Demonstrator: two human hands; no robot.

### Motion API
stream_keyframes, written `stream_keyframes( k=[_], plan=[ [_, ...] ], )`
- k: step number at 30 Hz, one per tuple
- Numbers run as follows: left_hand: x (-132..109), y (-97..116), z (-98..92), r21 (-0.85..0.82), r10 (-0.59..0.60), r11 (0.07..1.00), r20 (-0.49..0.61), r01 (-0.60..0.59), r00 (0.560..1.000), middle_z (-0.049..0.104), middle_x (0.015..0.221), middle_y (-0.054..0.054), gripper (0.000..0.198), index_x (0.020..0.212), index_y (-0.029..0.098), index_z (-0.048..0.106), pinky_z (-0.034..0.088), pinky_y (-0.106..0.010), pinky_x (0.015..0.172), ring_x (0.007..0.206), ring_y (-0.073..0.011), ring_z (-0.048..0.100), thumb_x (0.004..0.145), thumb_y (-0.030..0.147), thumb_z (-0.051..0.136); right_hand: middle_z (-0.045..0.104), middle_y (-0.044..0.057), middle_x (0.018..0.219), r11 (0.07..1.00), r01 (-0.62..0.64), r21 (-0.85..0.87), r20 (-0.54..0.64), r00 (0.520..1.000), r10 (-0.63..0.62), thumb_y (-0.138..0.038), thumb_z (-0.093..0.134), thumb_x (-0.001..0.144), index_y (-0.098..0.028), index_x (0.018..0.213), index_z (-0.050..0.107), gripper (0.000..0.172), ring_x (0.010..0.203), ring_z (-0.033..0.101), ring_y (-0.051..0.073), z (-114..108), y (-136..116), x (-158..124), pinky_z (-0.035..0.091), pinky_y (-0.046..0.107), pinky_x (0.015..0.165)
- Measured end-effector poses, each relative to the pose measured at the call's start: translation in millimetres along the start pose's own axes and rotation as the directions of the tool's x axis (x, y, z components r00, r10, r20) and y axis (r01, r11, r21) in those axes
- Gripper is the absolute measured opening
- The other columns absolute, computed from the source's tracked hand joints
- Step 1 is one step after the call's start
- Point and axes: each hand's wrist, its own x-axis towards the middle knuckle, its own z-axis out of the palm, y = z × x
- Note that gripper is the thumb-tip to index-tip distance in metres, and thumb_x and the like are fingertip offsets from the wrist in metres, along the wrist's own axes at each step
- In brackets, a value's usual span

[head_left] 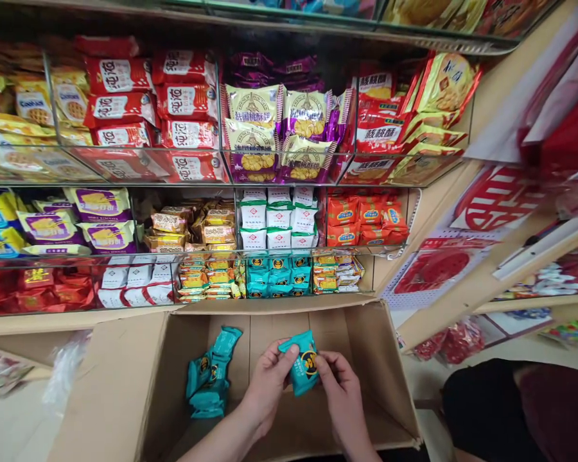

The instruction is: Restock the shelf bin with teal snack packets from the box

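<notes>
Only got the head cam to go on here, so I'll use the cardboard box (366, 346) as my landmark.

The teal packet (302, 366) is up over the box's opening, a bit right of its middle, and sits right between my two hands. Neither's nearer: the left hand (270, 378) has thumb and fingers closed on its left edge, the right hand (340, 382) pinches the right edge. Both gaps are just packet-thick. Long axis runs roughly away from me toward the box's far wall, slightly skewed, printed face up. Can't tell what the tucked-under fingers are doing.

Inside the box, against its left side, there's a loose pile of teal packets (209, 385) lying every which way on the cardboard bottom.

Just past the box's far rim is the lowest shelf, with matching teal packs (279, 279) stacked in a clear compartment. Well right of the box I've got what looks like someone's dark clothing (491, 404), and pale floor (9, 417) off to its left.
</notes>
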Motion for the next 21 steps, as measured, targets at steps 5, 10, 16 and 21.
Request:
stream_keyframes(
  k=[5, 10, 16, 21],
  plan=[
    [-3, 1, 1.2, -0.033, 0.052, 0.998, -0.061, -0.054, 0.997, 0.058, 0.071, 0.000, 0.023, 0.084, 0.017, 0.053, 0.042, -0.022, 0.059, 0.065, -0.0109, 0.052, 0.071, 0.034, 0.062, 0.061, 0.001, 0.077, 0.985, -0.066, 0.162, 0.098, 0.994, 0.050, -0.028, 0.066, 0.067, -0.018, 0.086, 0.057, 0.024, 0.064, 0.053, 0.012, 2, 11, -3, 0.046, 0.025, 0.058],
    [-9, -2, 1.2, 0.039, 0.102, 0.994, 0.045, -0.103, 0.994, 0.059, 0.075, -0.001, 0.025, 0.087, 0.017, 0.054, 0.043, -0.023, 0.060, 0.067, -0.0120, 0.052, 0.070, 0.033, 0.064, 0.064, 0.001, 0.069, 0.936, -0.134, 0.327, 0.154, 0.984, 0.087, -0.027, 0.070, 0.063, -0.019, 0.081, 0.062, 0.022, 0.055, 0.054, 0.011, 5, 21, -2, 0.046, 0.026, 0.053],
    [-8, -6, -2.4, 0.088, 0.114, 0.989, 0.047, -0.118, 0.992, 0.060, 0.076, -0.001, 0.023, 0.081, 0.018, 0.053, 0.042, -0.023, 0.056, 0.062, -0.0125, 0.052, 0.071, 0.037, 0.061, 0.062, 0.000, 0.059, 0.869, -0.183, 0.460, 0.081, 0.983, 0.164, -0.036, 0.072, 0.057, -0.021, 0.074, 0.064, 0.023, 0.052, 0.055, 0.014, 11, 33, -8, 0.044, 0.026, 0.048],
    [-9, 3, -13.1, 0.379, 0.176, 0.900, 0.140, -0.217, 0.974, 0.058, 0.085, -0.002, 0.022, 0.088, 0.020, 0.054, 0.042, -0.024, 0.067, 0.080, -0.0166, 0.051, 0.073, 0.035, 0.058, 0.066, 0.004, 0.079, 0.949, -0.144, 0.280, 0.049, 0.989, 0.136, -0.034, 0.072, 0.056, -0.021, 0.079, 0.065, 0.027, 0.075, 0.059, 0.018, -2, 26, -4, 0.047, 0.028, 0.063]
  ],
)
